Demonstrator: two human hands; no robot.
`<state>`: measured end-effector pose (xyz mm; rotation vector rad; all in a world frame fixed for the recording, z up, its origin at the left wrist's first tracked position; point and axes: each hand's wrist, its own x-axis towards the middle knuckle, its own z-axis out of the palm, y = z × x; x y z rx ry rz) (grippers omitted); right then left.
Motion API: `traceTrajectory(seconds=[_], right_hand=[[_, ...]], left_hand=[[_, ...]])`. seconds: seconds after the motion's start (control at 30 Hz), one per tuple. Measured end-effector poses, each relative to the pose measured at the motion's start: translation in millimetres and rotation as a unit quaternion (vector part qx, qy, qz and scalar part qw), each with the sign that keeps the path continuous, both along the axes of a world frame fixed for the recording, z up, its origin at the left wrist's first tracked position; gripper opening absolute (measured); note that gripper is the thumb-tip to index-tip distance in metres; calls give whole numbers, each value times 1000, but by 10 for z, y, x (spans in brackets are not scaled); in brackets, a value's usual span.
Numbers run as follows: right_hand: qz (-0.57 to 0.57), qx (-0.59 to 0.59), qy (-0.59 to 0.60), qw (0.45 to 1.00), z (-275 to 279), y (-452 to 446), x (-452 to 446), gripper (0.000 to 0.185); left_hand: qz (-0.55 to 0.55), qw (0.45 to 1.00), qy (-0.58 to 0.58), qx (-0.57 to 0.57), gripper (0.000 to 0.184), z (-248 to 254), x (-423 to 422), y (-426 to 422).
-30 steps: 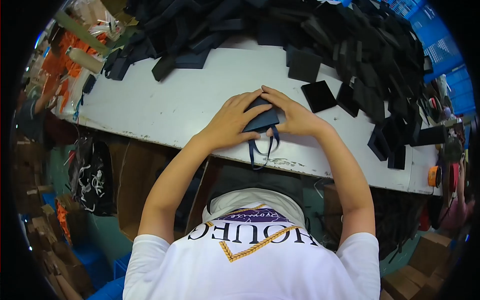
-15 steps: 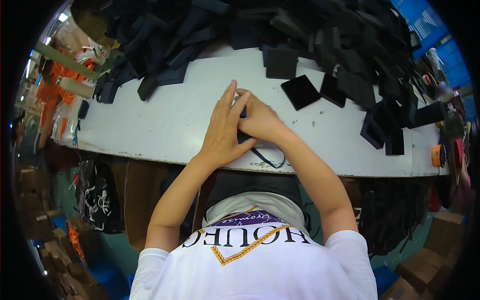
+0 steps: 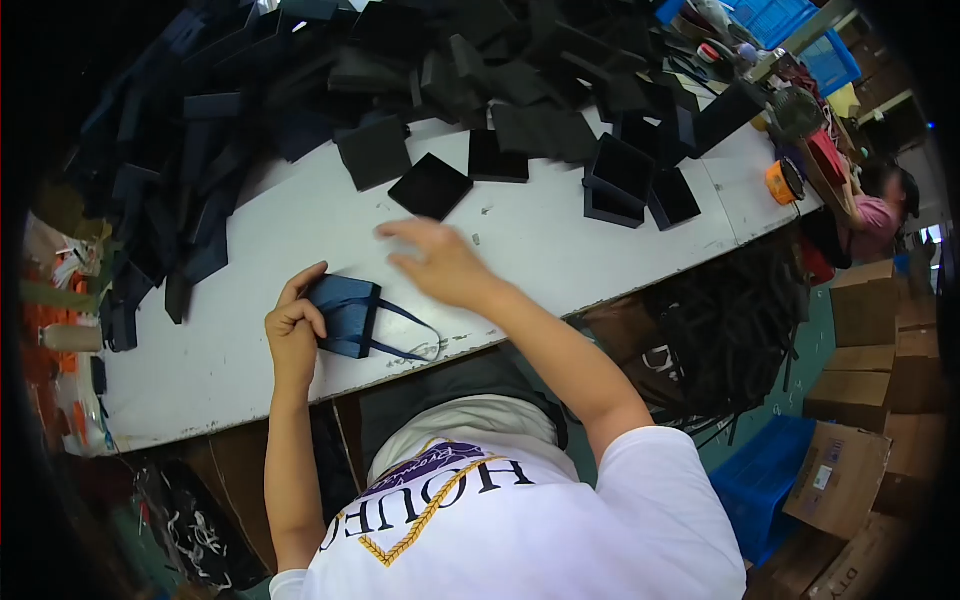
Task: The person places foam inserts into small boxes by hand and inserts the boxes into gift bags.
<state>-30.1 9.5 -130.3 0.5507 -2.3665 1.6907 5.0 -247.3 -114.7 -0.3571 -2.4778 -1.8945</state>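
My left hand grips a small dark blue box by its left side, close above the front of the white table. A dark blue ribbon loops out from the box's right side. Raised over the table to the right of the box, my right hand has its fingers apart, slightly blurred, with nothing in them. Beyond it lies an open black box part, next to a dark square piece.
A large heap of dark boxes covers the table's back. An orange tape roll sits at the right end. Blue crate and cartons stand on the floor at right. A person in pink is beyond.
My hands have separated. The right one came off the box and opened; the left keeps hold of the box, which now shows plainly. The view has swung to the right.
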Motion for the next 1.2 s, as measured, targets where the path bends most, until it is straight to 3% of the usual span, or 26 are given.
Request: traceTrajectory(seconds=[0.1,0.13,0.17,0.27,0.33,0.53,0.77,0.87,0.93,1.0,1.03,1.2], right_hand=[[-244,104,161,951,316,819,30,27],[-333,221,212,892,475,1143,80,27],[-390,294,184,853,531,1426,148,28],[-404,456,143,780,449,2027,357,28],[-374,493,143,772,381,2151,423,19],[-202,374,272,863,584,1461,629,20],[-68,381,200,900,242,728,895,24],[-39,298,150,942,316,650,916,24],[-112,280,156,941,413,692,807,25],[-176,286,122,934,545,758,628,24],[-177,295,110,932,532,780,499,23],[-130,325,96,932,107,839,84,17]], left_hand=[[38,988,56,-138,18,-6,36,61],[55,980,83,-175,16,-7,60,90],[66,978,67,-184,13,27,81,107],[77,971,49,-222,9,131,159,102],[56,960,77,-265,16,146,188,33],[-53,950,65,-299,48,366,229,-52],[-92,913,90,-387,45,383,145,-126],[-85,910,77,-398,42,394,145,-127],[-77,913,41,-398,42,404,154,-123],[-80,900,151,-402,43,319,139,-145],[-81,888,207,-403,44,279,129,-156],[-88,936,134,-314,51,253,96,-130]])
